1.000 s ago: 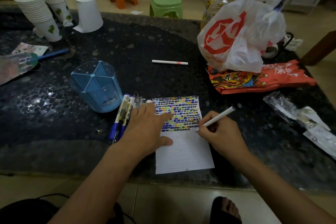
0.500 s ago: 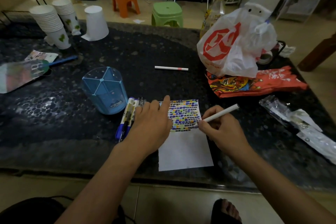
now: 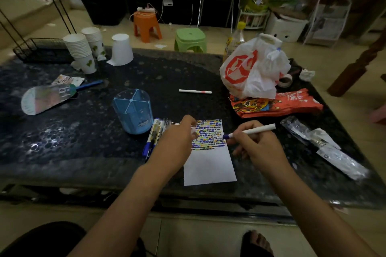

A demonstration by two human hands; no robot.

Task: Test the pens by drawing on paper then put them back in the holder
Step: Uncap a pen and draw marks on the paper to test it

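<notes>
I am finding bare table [image 3: 183, 75] lying open between the holder [image 3: 133, 110] and the lone pen [image 3: 195, 91]. Loose pens [image 3: 155, 133] are crowding the holder's right flank; the plastic bag [image 3: 254, 71] is blocking the far right.

Holder [image 3: 133, 110] left of pens [image 3: 155, 133], paper [image 3: 210, 165] right
</notes>
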